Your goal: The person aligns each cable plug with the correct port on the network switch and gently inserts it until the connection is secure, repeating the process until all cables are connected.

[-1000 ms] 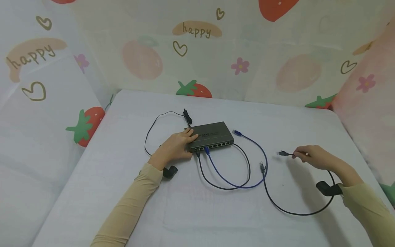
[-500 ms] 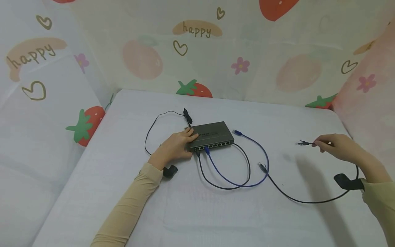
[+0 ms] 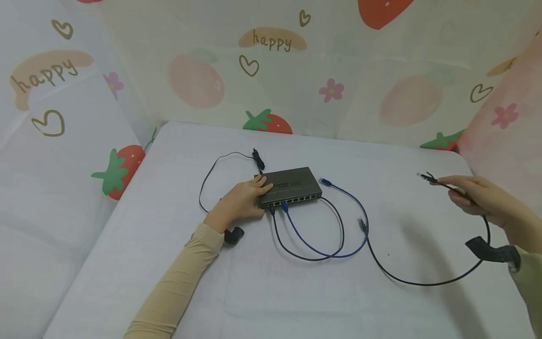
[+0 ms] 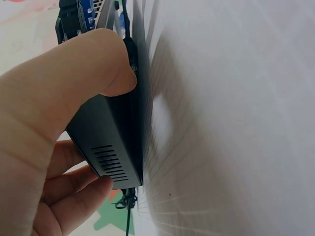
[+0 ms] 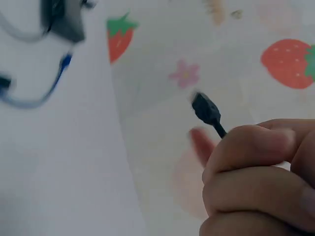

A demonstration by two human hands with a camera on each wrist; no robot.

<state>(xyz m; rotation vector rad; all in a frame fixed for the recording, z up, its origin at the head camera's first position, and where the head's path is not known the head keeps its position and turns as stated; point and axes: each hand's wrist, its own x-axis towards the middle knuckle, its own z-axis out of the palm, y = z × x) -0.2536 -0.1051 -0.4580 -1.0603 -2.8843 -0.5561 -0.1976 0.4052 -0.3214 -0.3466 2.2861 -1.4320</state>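
A dark network switch (image 3: 292,181) lies on the white table, ports facing the front. My left hand (image 3: 238,203) grips its left end; in the left wrist view the thumb (image 4: 115,61) is at the port side and the fingertips touch the vented side. To the right, my right hand (image 3: 487,197) holds a black Ethernet cable (image 3: 436,284) just behind one plug (image 5: 205,108), raised above the table. The cable's other plug (image 3: 362,226) lies by a blue Ethernet cable (image 3: 357,201). One blue plug (image 3: 284,206) is in a front port.
The blue cable's loose plug (image 3: 325,182) lies right of the switch. Another black cable (image 3: 276,233) runs from the leftmost port in a loop to the switch's right end. A thin black cord (image 3: 205,181) with a tied bundle (image 3: 258,161) lies behind. Patterned cloth walls surround the table.
My right hand has moved right and up with the black Ethernet cable, whose plug now tilts upward. The cable's lying part has shifted. My left hand stays on the network switch.
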